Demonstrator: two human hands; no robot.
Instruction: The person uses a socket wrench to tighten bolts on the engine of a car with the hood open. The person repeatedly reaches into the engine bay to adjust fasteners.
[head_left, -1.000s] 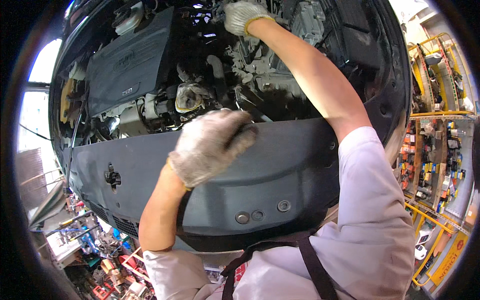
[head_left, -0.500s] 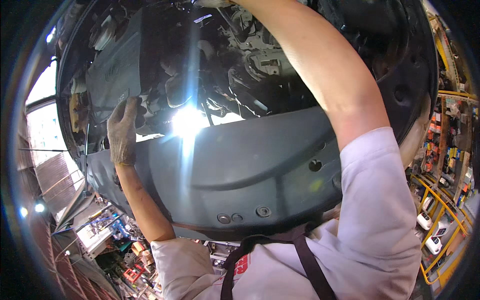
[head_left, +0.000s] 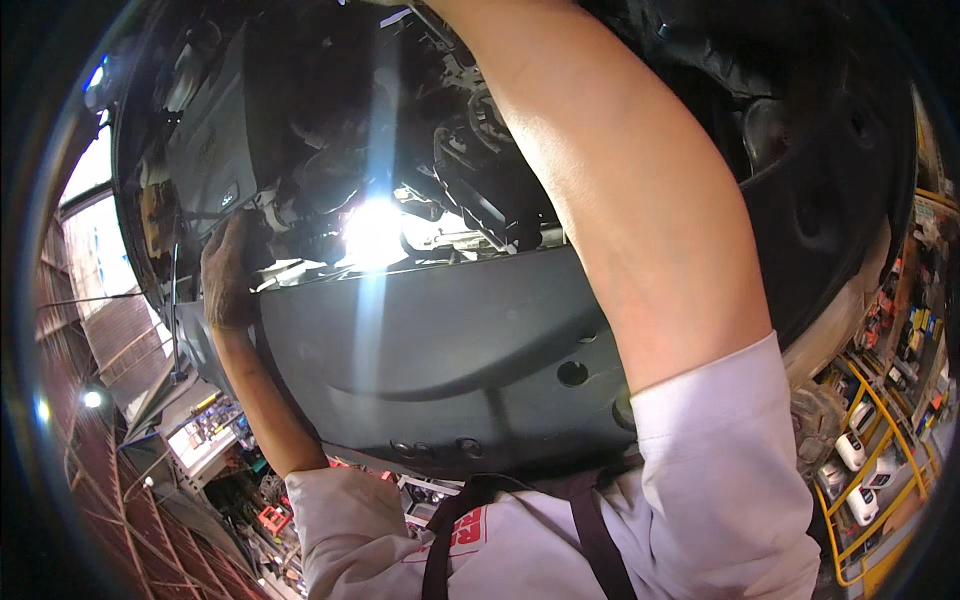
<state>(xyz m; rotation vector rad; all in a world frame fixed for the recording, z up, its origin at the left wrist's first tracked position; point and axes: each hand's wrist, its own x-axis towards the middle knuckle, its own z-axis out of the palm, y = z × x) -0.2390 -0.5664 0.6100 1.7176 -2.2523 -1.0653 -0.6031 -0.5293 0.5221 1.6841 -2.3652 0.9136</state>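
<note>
A car's underside fills the view above me. My left hand [head_left: 228,272], in a knitted work glove, is raised at the left with its fingers bent at the lower edge of a flat grey panel [head_left: 208,160]. Shadow hides its fingertips in part. Beside that wrist runs the edge of a wide, dark plastic cover [head_left: 455,330] with several round holes. My right arm reaches up across the picture. Only a sliver of my right hand [head_left: 382,2] shows at the top rim, so its fingers and anything in them are hidden.
A glaring light [head_left: 375,235] shines through the gap between the cover and the dark mechanical parts [head_left: 470,170]. At the right stand a yellow metal rack [head_left: 850,540] and crowded shelves [head_left: 915,320]. A cluttered workbench [head_left: 205,435] lies lower left.
The view has shifted, and the car's parts sit differently in it. My right forearm looks larger and its hand has slid left along the top rim. My left hand keeps to the panel's edge.
</note>
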